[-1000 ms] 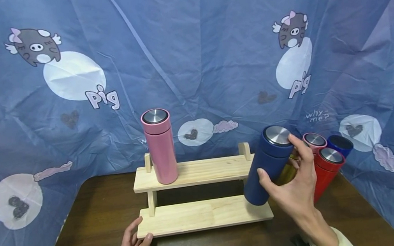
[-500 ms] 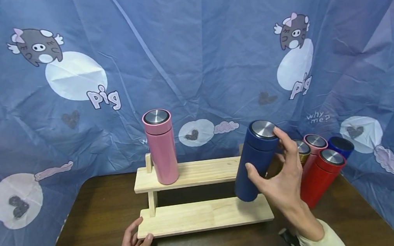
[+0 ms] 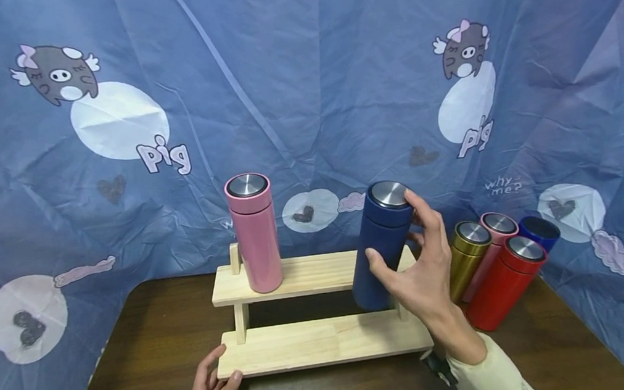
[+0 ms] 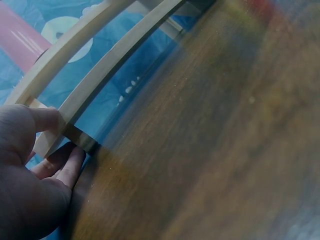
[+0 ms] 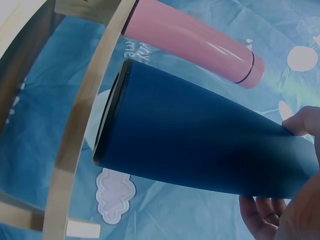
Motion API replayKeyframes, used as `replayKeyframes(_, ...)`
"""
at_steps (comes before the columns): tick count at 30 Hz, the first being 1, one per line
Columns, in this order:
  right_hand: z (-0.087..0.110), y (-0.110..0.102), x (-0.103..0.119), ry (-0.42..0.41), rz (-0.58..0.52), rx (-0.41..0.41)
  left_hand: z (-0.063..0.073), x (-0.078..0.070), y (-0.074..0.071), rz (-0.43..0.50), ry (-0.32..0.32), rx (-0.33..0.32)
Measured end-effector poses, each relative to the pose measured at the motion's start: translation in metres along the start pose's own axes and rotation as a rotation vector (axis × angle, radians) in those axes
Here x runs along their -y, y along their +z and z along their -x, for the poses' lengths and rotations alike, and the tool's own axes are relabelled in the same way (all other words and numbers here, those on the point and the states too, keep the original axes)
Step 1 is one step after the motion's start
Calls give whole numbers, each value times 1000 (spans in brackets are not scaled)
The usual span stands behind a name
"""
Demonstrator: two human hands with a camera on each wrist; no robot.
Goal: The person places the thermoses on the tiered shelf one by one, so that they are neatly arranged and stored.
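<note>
My right hand (image 3: 421, 269) grips a dark blue thermos bottle (image 3: 380, 245) near its top, thumb on one side and fingers on the other. The bottle leans slightly in front of the right part of the upper shelf. In the right wrist view the thermos's base (image 5: 112, 115) shows close to the shelf edge. A two-tier wooden rack (image 3: 325, 342) stands on the table, and my left hand (image 3: 212, 389) pinches the left end of its lower board between thumb and fingers. On the upper shelf's left end a pink thermos (image 3: 257, 243) stands upright.
Right of the rack, several bottles stand together: a gold thermos (image 3: 464, 256), a red thermos (image 3: 504, 289), another pink thermos (image 3: 498, 223) and a blue one (image 3: 540, 231). A blue patterned cloth (image 3: 278, 68) hangs behind the brown table (image 3: 131, 359).
My right hand has carried the dark blue thermos leftward and slightly up, from the rack's right end to over the upper shelf, uncovering the gold thermos. My left hand has stayed put.
</note>
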State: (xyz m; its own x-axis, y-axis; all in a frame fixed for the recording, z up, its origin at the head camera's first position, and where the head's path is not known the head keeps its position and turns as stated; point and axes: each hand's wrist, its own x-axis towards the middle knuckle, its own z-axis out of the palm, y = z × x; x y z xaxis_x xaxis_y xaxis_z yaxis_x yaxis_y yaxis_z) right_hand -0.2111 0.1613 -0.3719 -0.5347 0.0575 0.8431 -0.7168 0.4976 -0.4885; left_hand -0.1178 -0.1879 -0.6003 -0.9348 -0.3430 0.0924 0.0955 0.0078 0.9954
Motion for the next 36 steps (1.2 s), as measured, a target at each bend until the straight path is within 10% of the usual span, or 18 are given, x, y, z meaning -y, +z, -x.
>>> replayKeyframes(13,-5,29,3,-25,-22,26,-6,19,-4,-18,-79,10)
replayKeyframes(36,-16,72,10,-42,-75,25,-9,34,-8,41,46,31)
